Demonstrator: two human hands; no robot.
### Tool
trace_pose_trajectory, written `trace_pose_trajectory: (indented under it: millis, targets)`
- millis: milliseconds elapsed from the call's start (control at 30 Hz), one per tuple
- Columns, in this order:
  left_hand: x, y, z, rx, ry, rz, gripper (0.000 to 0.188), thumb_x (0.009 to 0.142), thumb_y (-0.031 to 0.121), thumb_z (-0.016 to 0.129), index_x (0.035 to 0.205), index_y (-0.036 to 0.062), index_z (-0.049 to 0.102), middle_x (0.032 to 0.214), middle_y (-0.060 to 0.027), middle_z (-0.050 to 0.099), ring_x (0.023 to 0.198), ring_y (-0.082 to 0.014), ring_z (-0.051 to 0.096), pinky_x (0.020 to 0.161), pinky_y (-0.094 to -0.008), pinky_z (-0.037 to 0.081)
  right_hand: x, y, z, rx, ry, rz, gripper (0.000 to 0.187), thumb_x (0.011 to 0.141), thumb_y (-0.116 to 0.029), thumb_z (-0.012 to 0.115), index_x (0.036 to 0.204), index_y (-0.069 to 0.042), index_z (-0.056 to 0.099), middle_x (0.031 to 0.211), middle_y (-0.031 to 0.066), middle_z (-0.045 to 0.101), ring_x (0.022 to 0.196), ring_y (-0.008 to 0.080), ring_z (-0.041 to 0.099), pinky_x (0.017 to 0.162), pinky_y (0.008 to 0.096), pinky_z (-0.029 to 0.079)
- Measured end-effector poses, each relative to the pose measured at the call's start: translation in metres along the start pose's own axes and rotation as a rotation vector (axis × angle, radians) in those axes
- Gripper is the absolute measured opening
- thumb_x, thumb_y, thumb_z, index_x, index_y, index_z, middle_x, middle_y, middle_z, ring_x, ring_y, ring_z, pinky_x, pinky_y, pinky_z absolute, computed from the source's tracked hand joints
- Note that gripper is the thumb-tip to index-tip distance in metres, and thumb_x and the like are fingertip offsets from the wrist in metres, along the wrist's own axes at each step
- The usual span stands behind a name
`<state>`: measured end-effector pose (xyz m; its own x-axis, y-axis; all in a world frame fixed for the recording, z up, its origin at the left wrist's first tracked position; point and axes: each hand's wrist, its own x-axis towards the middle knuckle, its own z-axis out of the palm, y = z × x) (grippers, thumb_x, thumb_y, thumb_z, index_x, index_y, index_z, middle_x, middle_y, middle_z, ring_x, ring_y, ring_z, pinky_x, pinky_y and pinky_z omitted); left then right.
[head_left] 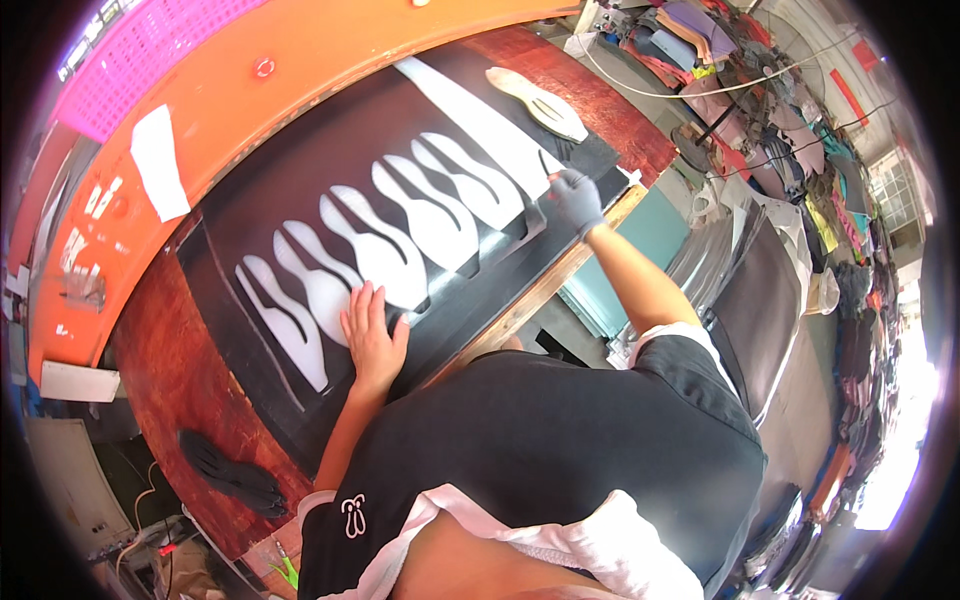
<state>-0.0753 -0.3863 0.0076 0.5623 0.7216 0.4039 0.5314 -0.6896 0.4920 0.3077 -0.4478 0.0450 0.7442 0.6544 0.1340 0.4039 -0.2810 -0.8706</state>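
My left hand (374, 335) lies with fingers spread on the lower ends of the white, curved, shoe-part-like pieces (385, 262). Several of these pieces stretch in a slanting row over a black sheet (330, 165). My right hand (577, 200), in a grey glove, is closed around a thin, dark-tipped tool (544, 161), whose kind I cannot make out. Its tip is at the right edge of a long white tapering strip (480, 122), near the wide end. Beyond that strip rests a cream sole-shaped piece (537, 104) with a slot.
A reddish-brown wooden table (190, 365) carries the sheet; its near edge (520, 310) is close to my body. Dark sole-shaped pieces (232, 472) are stacked at the left. An orange surface (330, 60) borders the far side, with a pink basket (150, 55). Piled materials (790, 150) fill the right.
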Motion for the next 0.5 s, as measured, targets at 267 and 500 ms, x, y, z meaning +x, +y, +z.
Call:
trace_pose_trajectory:
  millis: [267, 500]
  targets:
    - [0.078, 0.050, 0.071, 0.186, -0.209, 0.113, 0.069, 0.077, 0.033, 0.067, 0.135, 0.0091, 0.040, 0.145, -0.0105, 0.031, 0.136, -0.0333, 0.024, 0.105, -0.0607, 0.015, 0.125, 0.059, -0.049, -0.744, -0.068, -0.203, 0.041, 0.080, -0.034, 0.055, 0.109, -0.006, 0.057, 0.111, 0.0206, 0.056, 0.100, 0.0378, 0.057, 0.086, 0.0436, 0.046]
    - [0.134, 0.093, 0.122, 0.294, -0.309, 0.125, 0.071, 0.079, 0.043, 0.064, 0.137, 0.0106, 0.038, 0.147, -0.0096, 0.028, 0.137, -0.0323, 0.021, 0.105, -0.0610, 0.014, 0.220, 0.047, -0.031, -0.792, -0.262, -0.155, 0.086, 0.062, -0.057, 0.069, 0.129, -0.010, 0.044, 0.127, 0.0204, 0.046, 0.115, 0.0387, 0.047, 0.094, 0.0434, 0.042]
